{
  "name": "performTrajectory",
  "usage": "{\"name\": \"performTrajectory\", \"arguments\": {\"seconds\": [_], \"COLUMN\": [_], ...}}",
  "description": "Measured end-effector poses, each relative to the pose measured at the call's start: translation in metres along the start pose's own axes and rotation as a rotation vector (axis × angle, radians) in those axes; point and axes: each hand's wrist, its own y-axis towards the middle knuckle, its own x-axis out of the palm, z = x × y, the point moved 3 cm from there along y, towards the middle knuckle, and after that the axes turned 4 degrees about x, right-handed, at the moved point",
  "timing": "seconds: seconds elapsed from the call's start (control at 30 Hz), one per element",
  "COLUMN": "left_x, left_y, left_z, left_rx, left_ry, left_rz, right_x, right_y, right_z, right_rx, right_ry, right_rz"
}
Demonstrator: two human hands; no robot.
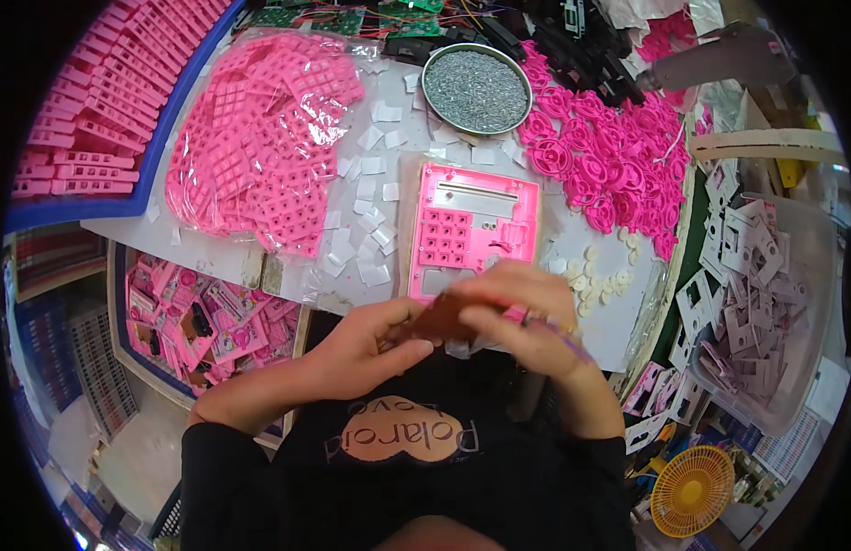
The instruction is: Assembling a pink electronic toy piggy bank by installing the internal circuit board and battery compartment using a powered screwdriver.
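Both hands are close together in front of me at the table's near edge. A flat brown piece (pixel 445 319), which looks like a bare circuit board, is tilted between them. My left hand (pixel 375 342) grips its left side with thumb and fingers. The fingers of my right hand (pixel 528 317) close on its right side; a purplish band circles that wrist. Just beyond my hands lies a pink plastic housing (pixel 526 204) with a square keypad block and a long slot, its near end partly covered by the hands. Small white sticker-like squares (pixel 373 165) are scattered left of it.
A clear bag of pink keypads (pixel 260 138) lies at left, near a blue crate (pixel 154 138) of pink parts. Behind the housing stands a round tin of small screws (pixel 478 89). Pink rings (pixel 609 151) and cream discs (pixel 592 280) lie right, beside a clear bin (pixel 811 340).
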Motion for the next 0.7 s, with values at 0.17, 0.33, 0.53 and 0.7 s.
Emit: {"name": "performTrajectory", "arguments": {"seconds": [0.17,0.33,0.53,0.7], "left_x": [-0.009,-0.011,-0.027,-0.014], "left_y": [-0.012,-0.025,-0.009,0.032], "left_z": [-0.008,-0.007,0.027,0.024], "left_rx": [-0.16,0.151,0.32,0.544], "left_ry": [-0.354,0.288,1.079,1.594], "left_rz": [0.043,0.114,0.241,0.036], "right_x": [-0.014,-0.012,-0.004,-0.005], "right_y": [0.039,0.067,0.072,0.07], "right_z": [0.034,0.057,0.041,0.006], "right_rx": [0.199,0.199,0.136,-0.034], "right_ry": [0.043,-0.256,-0.598,-0.869], "right_rz": [0.016,-0.053,-0.141,0.28]}}
